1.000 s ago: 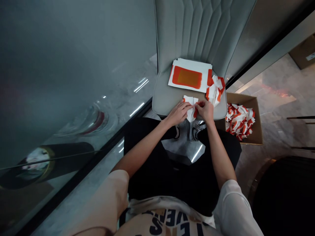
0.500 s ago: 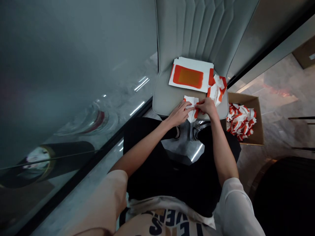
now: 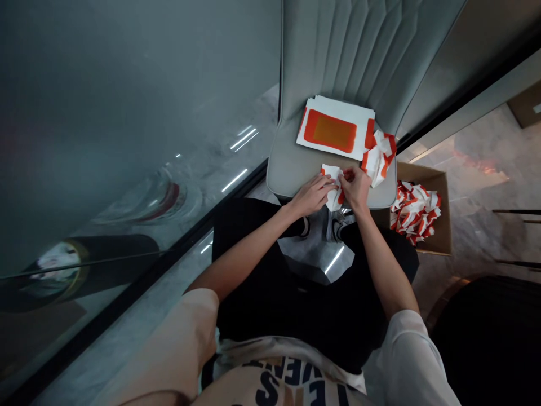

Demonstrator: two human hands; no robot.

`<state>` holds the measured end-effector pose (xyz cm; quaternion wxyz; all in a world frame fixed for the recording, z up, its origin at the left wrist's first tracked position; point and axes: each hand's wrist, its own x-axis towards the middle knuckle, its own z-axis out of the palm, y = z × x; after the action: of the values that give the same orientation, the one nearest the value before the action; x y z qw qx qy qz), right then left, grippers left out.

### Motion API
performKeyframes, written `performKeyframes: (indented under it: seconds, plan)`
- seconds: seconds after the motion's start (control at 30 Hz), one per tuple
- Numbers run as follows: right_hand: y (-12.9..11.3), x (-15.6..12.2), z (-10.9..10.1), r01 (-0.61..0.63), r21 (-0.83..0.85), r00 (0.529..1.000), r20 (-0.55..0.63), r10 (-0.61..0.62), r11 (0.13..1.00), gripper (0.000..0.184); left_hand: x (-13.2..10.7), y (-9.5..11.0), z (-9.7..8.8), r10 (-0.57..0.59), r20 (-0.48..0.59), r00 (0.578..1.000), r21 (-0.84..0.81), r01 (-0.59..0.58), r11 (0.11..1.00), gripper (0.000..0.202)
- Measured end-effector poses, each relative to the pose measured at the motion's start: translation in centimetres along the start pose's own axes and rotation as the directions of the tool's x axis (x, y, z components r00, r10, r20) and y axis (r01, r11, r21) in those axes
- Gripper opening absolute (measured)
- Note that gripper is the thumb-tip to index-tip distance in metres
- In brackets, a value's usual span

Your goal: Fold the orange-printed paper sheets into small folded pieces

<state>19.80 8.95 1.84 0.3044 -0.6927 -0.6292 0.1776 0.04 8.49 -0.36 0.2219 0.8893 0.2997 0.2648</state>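
Observation:
My left hand (image 3: pixel 311 193) and my right hand (image 3: pixel 355 186) meet over a small white and orange paper piece (image 3: pixel 332 179) at the front edge of a grey padded chair seat (image 3: pixel 291 163). Both hands pinch the paper, fingers closed on its folds. Behind them on the seat lies a flat stack of white sheets with an orange rectangle (image 3: pixel 333 131). A small heap of folded orange and white paper pieces (image 3: pixel 379 157) sits just right of that stack.
A cardboard box (image 3: pixel 438 228) on the floor to the right holds several folded orange and white pieces (image 3: pixel 415 212). A dark glass table top (image 3: pixel 105 141) fills the left. My shoes (image 3: pixel 333 225) rest on the marble floor under the chair.
The view has shifted slightly. My right hand has moved a little left and back along the paper piece, with both hands still gripping it.

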Motion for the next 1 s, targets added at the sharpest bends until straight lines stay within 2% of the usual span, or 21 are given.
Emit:
performKeyframes:
  seconds: [0.13,0.27,0.37,0.53,0.67,0.77,0.87,1.0]
  plan:
    - [0.4,0.0,-0.7,0.252,-0.033,0.962,0.116,-0.247,0.967,0.017,-0.1,-0.1,-0.1,0.02,-0.004,1.0,0.024,-0.02,1.0,0.042]
    - [1.1,-0.1,-2.0,0.321,0.002,0.928,0.196,-0.315,0.947,0.021,-0.1,0.1,-0.4,0.0,-0.014,1.0,0.001,0.0,1.0,0.042]
    - [1.1,-0.2,-2.4,0.29,0.03,0.943,0.164,-0.291,0.957,0.023,0.1,0.5,-0.6,-0.023,-0.01,1.0,0.022,0.024,0.999,0.042]
    - [0.7,-0.3,-2.0,0.149,-0.004,0.987,0.06,-0.149,0.989,0.023,0.9,1.2,-0.7,-0.047,0.029,0.998,0.093,0.044,0.995,0.042]
    - [0.4,-0.6,-1.4,0.039,0.054,0.999,-0.027,-0.038,0.998,0.024,1.2,1.3,-0.7,-0.045,0.02,0.999,0.095,0.043,0.995,0.043]
    - [0.2,-0.8,-1.2,-0.006,0.058,1.0,-0.021,0.008,0.998,0.027,1.0,1.0,-0.6,-0.01,0.0,1.0,0.069,0.01,0.998,0.046]
    - [0.1,-0.8,-1.4,0.134,0.024,0.988,0.076,-0.136,0.991,0.022,0.8,0.7,-0.4,-0.028,-0.033,0.999,0.036,0.029,0.999,0.052]
    - [0.6,-0.6,-1.9,0.335,0.067,0.924,0.173,-0.342,0.94,0.015,0.7,0.6,-0.1,-0.08,-0.076,0.994,-0.001,0.081,0.997,0.062]
